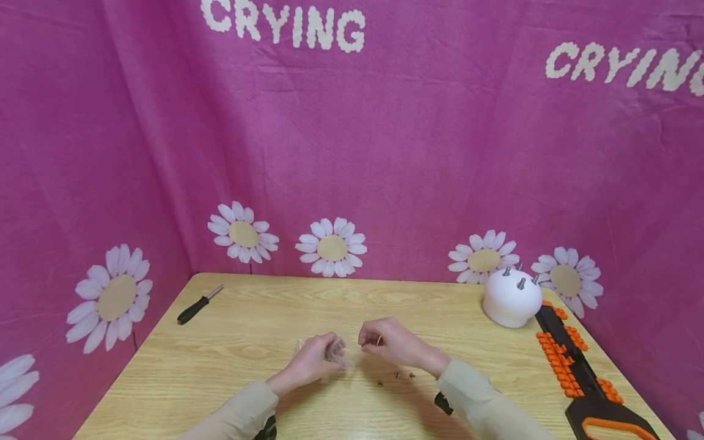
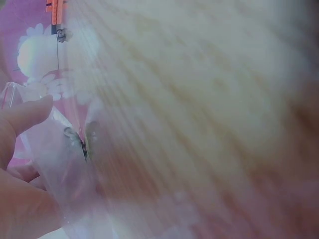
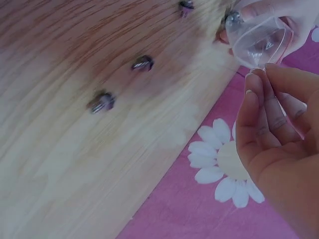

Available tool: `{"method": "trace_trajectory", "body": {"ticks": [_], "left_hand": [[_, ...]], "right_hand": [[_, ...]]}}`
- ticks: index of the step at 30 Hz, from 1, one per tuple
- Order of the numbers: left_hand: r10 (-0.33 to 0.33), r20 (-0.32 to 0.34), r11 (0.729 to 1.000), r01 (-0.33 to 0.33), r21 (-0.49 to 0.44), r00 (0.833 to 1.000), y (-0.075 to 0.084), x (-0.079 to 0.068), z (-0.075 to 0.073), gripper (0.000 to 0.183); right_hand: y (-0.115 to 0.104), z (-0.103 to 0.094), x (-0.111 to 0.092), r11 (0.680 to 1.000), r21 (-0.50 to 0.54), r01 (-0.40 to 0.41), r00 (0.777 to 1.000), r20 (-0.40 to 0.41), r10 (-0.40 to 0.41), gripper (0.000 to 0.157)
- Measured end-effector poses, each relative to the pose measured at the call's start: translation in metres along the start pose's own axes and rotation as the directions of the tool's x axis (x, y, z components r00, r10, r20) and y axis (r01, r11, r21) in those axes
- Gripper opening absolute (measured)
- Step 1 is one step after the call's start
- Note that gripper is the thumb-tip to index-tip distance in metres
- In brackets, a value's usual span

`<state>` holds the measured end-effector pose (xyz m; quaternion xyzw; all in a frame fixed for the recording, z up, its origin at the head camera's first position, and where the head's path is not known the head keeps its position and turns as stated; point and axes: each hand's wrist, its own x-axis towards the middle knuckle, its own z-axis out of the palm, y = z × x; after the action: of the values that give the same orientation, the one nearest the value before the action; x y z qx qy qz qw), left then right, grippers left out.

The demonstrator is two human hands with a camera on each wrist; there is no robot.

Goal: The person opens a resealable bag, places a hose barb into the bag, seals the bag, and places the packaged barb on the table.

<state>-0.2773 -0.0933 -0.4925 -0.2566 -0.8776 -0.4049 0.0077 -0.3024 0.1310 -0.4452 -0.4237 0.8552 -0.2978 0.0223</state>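
Magenta curtain (image 1: pixel 385 153) with white daisies (image 1: pixel 332 247) and CRYING lettering (image 1: pixel 286 25) at far side, left and right; wood-look table (image 1: pixel 264 318) in front. Far left: screwdriver (image 1: pixel 192 310), black handle toward near left, metal shaft toward far right, lying well apart from the hands. Near middle: left hand (image 1: pixel 315 360), beige sleeve (image 1: pixel 242 410), fingers curled around clear plastic bag (image 1: pixel 337 353). Bag is held above the table between both hands; small metal bits (image 3: pixel 266 45) show through it in right wrist view, count unclear. Just right: right hand (image 1: pixel 397 343), thumb and fingertips pinching bag's edge. Below it, three small screws (image 1: pixel 398 375) loose on the table, apart from each other, near the right forearm. Far right: round white pot (image 1: pixel 511 302), four metal bolts (image 1: pixel 521 283) sticking up from top. Just beside it, long black-and-orange piece (image 1: pixel 580 360) running along right edge toward near right, orange-lined loop at near end. Left wrist view mostly blurred by plastic.
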Motion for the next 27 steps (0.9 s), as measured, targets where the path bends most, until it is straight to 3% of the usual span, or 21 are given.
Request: {"method": "trace_trajectory", "body": {"ticks": [8, 17, 27], "left_hand": [[-0.010, -0.006, 1.000, 0.010, 0.003, 1.000, 0.001, 0.001, 0.001, 0.031], [-0.022, -0.005, 1.000, 0.022, -0.003, 1.000, 0.003, 0.000, 0.000, 0.031], [-0.035, 0.011, 0.999, 0.035, 0.002, 0.999, 0.003, 0.000, 0.000, 0.030]], "right_hand": [[0.012, -0.011, -0.029, 0.997, 0.014, -0.077, 0.997, -0.003, 0.077, 0.005], [0.029, -0.018, -0.065, 0.995, 0.019, -0.098, 0.995, -0.026, 0.098, 0.007], [0.039, -0.019, -0.082, 0.994, -0.024, -0.104, 0.994, -0.033, 0.103, 0.009]]}}
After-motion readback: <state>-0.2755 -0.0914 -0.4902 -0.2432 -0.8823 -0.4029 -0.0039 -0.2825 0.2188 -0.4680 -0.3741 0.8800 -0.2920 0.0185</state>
